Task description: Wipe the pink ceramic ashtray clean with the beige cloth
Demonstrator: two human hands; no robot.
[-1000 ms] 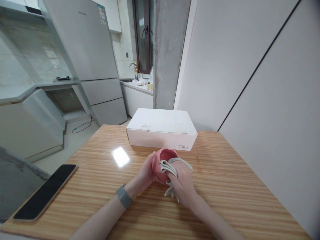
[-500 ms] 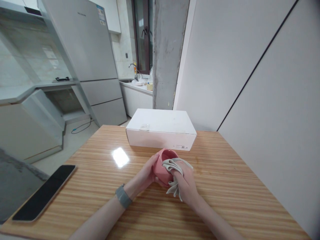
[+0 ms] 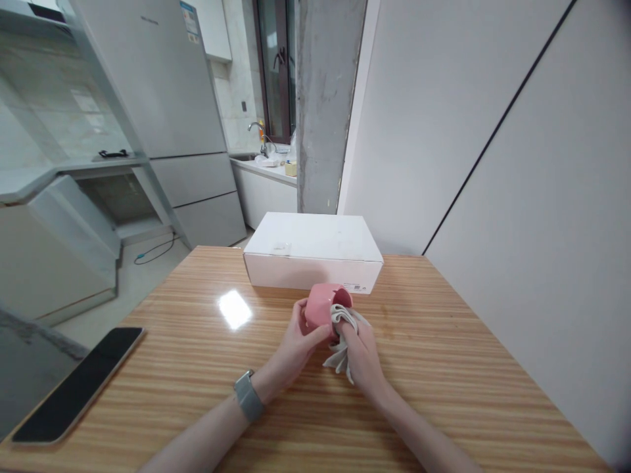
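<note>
A pink faceted pot (image 3: 320, 303) is tipped on its side above the table, its opening facing right. My left hand (image 3: 300, 341) grips it from the left, fingers behind and thumb along the lower side. Bunched in my right hand (image 3: 363, 355) is a light grey cloth (image 3: 339, 358), closed in the fingers and pressed at the pot's rim. A fold of the cloth reaches the opening; the pot's inside is mostly hidden by it. A grey watch band (image 3: 249, 396) circles my left wrist.
A white box (image 3: 310, 236) lies on the wood-grain table (image 3: 444, 394) just behind the pot. At the table's left edge rests a black flat slab (image 3: 79, 387), possibly a phone or tablet. A white wall (image 3: 542, 217) borders the table's right side.
The pot has turned so that its opening points right instead of up. My left hand has shifted its grip, with the thumb now in front. The cloth stays at the rim.
</note>
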